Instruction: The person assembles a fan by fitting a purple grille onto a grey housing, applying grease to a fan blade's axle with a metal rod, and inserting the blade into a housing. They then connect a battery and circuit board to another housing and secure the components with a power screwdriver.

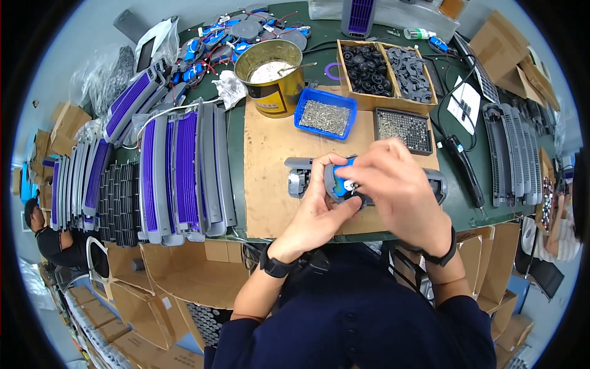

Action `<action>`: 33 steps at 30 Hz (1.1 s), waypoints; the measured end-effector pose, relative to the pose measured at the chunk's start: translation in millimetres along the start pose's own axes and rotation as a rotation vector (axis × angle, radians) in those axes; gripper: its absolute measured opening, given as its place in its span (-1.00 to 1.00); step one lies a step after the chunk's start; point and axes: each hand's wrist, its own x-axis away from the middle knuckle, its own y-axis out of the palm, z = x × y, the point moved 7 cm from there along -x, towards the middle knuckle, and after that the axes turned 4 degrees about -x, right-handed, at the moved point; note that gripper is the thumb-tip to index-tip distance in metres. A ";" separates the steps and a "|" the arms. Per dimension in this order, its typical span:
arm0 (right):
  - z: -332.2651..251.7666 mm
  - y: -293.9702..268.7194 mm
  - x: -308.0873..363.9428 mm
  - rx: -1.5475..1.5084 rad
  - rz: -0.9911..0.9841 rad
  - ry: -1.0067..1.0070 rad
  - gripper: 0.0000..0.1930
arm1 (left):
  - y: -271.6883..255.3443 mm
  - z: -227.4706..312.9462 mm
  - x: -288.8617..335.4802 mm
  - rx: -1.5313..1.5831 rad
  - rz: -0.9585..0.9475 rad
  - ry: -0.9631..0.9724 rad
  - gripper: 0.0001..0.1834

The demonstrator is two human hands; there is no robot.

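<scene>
My left hand [321, 208] is closed around a grey and blue part [340, 180] that has a small white piece on it. Over that part, the fingers of my right hand [393, 178] are curled in a pinch and slightly blurred. Whatever they grip is hidden. A long grey plastic housing [299, 178] lies behind my hands on a cardboard sheet [264, 209], with its two ends showing on either side. Farther back are a blue tray of small screws [324, 118] and a dark tray of small metal pieces [402, 129].
A yellow tin [275, 98] holds white paste and a stick. Behind it lie blue packs with red wires [215, 40]. A wooden box [387, 101] holds black and grey parts. Grey and purple housings [184, 172] stand left. An electric screwdriver [464, 169] lies right. Other people sit at both sides.
</scene>
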 end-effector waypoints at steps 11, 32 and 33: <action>-7.3 -5.8 24.9 -0.065 0.155 0.058 -0.70 | -8.9 13.9 10.9 -0.087 0.064 0.190 -0.33; 26.1 20.6 34.0 -1.219 0.032 0.441 -0.71 | -9.8 13.4 8.0 0.194 0.105 0.035 -0.49; 27.0 21.1 34.0 -1.242 0.021 0.494 -0.70 | -10.9 15.8 7.9 0.169 0.117 0.081 -0.49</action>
